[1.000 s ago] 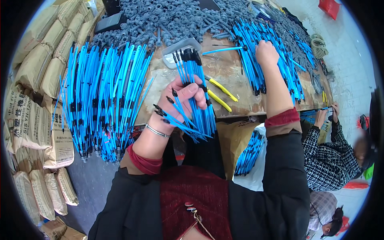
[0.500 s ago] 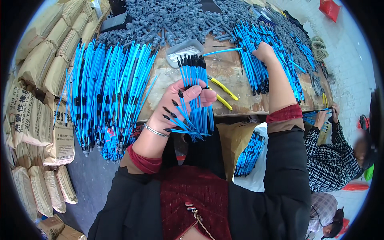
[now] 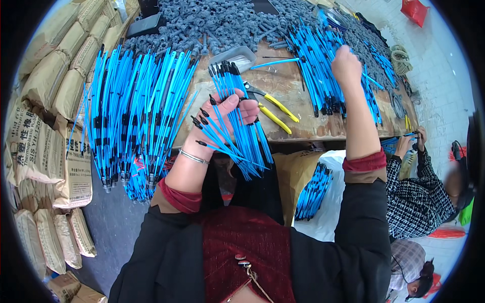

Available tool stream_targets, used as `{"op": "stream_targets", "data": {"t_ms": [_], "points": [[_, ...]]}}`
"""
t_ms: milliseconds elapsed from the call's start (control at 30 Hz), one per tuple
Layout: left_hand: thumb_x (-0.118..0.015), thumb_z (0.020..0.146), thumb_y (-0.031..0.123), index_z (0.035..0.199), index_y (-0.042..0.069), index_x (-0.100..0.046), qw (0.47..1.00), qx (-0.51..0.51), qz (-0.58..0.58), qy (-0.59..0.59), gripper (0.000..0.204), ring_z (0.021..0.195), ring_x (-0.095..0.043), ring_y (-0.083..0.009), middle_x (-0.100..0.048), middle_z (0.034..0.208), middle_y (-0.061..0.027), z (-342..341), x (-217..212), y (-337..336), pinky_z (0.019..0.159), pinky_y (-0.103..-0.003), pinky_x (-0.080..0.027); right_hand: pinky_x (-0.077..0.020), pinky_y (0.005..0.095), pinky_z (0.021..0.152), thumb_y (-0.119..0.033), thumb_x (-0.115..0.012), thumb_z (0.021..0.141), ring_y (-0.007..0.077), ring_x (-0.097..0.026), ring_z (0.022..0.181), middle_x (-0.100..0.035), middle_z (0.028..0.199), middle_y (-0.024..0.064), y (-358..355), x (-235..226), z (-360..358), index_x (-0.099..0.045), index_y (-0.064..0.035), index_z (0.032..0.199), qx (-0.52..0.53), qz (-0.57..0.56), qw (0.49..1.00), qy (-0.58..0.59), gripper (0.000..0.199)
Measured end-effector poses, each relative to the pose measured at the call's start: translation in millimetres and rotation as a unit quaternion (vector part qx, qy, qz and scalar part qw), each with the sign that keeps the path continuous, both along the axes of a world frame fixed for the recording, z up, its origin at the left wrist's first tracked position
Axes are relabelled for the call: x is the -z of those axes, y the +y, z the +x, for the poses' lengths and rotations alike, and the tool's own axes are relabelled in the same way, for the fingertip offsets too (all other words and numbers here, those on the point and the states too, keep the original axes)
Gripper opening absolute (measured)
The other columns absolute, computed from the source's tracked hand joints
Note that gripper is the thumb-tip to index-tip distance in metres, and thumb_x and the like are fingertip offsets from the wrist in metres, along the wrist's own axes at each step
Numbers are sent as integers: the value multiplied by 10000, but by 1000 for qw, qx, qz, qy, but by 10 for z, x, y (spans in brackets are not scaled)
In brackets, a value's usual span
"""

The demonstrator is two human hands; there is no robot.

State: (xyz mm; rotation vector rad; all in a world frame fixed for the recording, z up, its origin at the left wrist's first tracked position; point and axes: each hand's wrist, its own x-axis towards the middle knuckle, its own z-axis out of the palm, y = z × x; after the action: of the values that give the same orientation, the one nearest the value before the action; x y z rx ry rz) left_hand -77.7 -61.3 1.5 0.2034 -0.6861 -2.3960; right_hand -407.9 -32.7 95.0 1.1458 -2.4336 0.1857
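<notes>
Blue tube bundle (image 3: 237, 118) clasped within left hand (image 3: 227, 113) fingers (image 3: 248, 108)

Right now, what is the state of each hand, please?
Left hand: closed around a bundle of blue tubes.
Right hand: on the pile of blue tubes on the bench; grip cannot be told.

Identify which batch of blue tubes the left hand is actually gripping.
The fanned bundle over the table's near edge, clasped in the left hand. The big pile to its left and the pile under the right hand lie on the table.
</notes>
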Motion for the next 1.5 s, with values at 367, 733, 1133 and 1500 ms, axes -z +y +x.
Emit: {"op": "stream_targets", "data": {"t_ms": [367, 733, 1133, 1500], "points": [[-581, 883, 161, 1022, 67, -560, 1000, -6, 7, -14, 169, 907, -641, -307, -647, 981, -180, -11, 33, 19, 801, -446, -526, -432, 272, 522, -233, -562, 892, 88, -528, 553, -567, 632, -23, 880, -595, 1276, -635, -23, 969, -299, -126, 822, -468, 235], [-588, 884, 222, 1037, 60, -526, 995, -13, -54, -84, 231, 827, -647, -294, -647, 915, -161, -157, -193, 123, 739, -411, -545, -458, 323, 487, -187, -641, 809, 210, -619, 524, -617, 611, 114, 1137, 169, 1732, -622, -8, 795, -338, -73, 911, -225, 181], [-636, 840, 144, 1063, 57, -527, 996, -30, -82, -8, 263, 855, -646, -270, -643, 934, -147, -465, -321, 298, 748, -401, -544, -462, 323, 460, -201, -646, 813, 245, -621, 514, -611, 584, 113, 1288, 170, 1523, -582, -22, 713, -336, -103, 876, -331, 215], [-649, 829, 104, 1003, 53, -565, 981, -14, -154, -116, 199, 736, -649, -231, -648, 835, -110, -418, -285, 242, 699, -366, -543, -430, 385, 430, -202, -655, 805, 335, -562, 482, -545, 527, 129, 1406, 209, 1600, -550, -39, 718, -319, -79, 922, -204, 212]]}}
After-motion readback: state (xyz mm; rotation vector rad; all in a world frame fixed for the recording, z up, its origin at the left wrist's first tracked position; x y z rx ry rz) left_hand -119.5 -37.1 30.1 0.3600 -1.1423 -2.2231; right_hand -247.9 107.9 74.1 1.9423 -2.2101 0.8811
